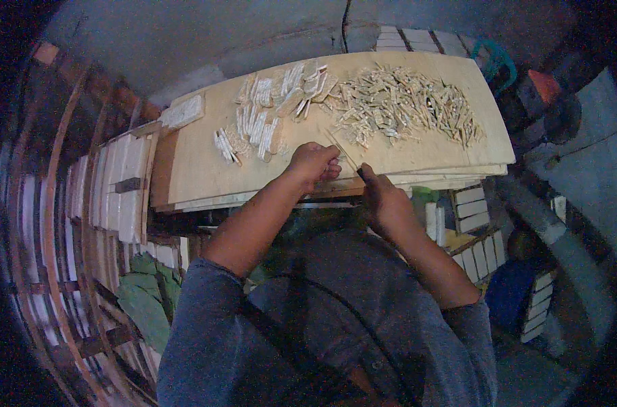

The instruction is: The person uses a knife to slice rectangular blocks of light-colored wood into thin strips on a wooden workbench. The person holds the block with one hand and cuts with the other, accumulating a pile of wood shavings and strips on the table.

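Note:
Both of my hands are at the near edge of a pale wooden board. My right hand is closed around the lower end of a thin, straight, stick-like thing, which slants up and left over the board; whether it is a stick or a blade I cannot tell. Just left of it, my left hand has its fingers curled in, and whatever they hold is hidden. Beyond my hands lies a wide heap of short, thin pale pieces. Bundles of flat whitish strips sit in rows to its left.
A whitish block lies at the board's left corner. Wooden racks with pale slabs stand on the left, near a green cloth. On the right are frames of white bars, a dark blue object and a teal chair-like frame.

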Demonstrator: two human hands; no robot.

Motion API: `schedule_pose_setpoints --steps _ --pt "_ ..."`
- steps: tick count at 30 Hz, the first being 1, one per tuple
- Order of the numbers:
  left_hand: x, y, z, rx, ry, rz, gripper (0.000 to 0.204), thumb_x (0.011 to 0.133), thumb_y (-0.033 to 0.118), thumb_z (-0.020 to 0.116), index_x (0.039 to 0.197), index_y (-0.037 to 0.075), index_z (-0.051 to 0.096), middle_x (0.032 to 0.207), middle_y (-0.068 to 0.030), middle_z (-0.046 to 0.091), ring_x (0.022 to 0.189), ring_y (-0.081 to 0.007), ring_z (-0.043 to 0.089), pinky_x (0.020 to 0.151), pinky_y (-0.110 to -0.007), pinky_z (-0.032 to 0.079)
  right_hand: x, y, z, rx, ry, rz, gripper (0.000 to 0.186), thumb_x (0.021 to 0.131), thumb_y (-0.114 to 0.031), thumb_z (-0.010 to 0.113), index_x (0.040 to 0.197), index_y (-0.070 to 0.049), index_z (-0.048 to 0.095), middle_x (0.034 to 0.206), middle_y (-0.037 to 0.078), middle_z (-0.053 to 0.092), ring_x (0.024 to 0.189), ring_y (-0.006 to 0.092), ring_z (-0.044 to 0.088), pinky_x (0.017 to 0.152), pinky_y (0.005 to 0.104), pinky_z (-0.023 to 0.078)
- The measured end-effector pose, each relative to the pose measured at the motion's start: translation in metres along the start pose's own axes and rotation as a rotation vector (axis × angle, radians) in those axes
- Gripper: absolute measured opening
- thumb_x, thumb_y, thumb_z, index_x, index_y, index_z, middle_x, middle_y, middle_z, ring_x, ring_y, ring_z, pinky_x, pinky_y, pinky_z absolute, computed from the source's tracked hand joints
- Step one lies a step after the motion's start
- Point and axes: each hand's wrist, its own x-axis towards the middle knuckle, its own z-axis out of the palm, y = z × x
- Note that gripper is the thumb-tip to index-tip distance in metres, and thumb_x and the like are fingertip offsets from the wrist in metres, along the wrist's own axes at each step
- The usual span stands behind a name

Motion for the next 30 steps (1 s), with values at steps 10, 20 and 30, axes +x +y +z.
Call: schedule_pose_setpoints --steps 10,20,30 --pt "0.002 0.000 -0.001 0.072 -0.015 0.081 0.023 0.099 0.020 0.071 0.091 0.000 0.066 0.076 -0.0078 0.068 0.066 -0.0176 0.067 0.057 -0.035 0.056 0.015 -0.013 0.009 -0.056 0.070 -0.020 0.057 0.101 -0.018 0.056 0.155 -0.008 0.042 0.108 0.027 0.065 0.082 0.0499 0.070 0.072 0.0593 0.057" --pt "0.025 -0.018 -0.007 0.032 -0.011 0.065 0.033 0.091 0.016 0.077 0.099 -0.005 0.053 0.085 -0.0164 0.070 0.072 -0.0236 0.074 0.060 -0.036 0.064 -0.023 0.008 0.009 -0.069 -0.026 0.030 0.058 0.094 -0.007 0.063 0.149 -0.002 0.049 0.100 0.029 0.068 0.092 0.0485 0.070 0.077 0.0560 0.056" --pt "-0.001 0.003 -0.001 -0.002 -0.048 0.014 0.023 0.095 0.017 0.074 0.098 -0.002 0.062 0.088 -0.0125 0.069 0.078 -0.0233 0.072 0.071 -0.035 0.065 -0.023 0.008 -0.012 -0.131 -0.101 0.059 0.055 0.094 -0.009 0.061 0.148 -0.004 0.052 0.104 0.029 0.071 0.091 0.0487 0.070 0.080 0.0562 0.056"
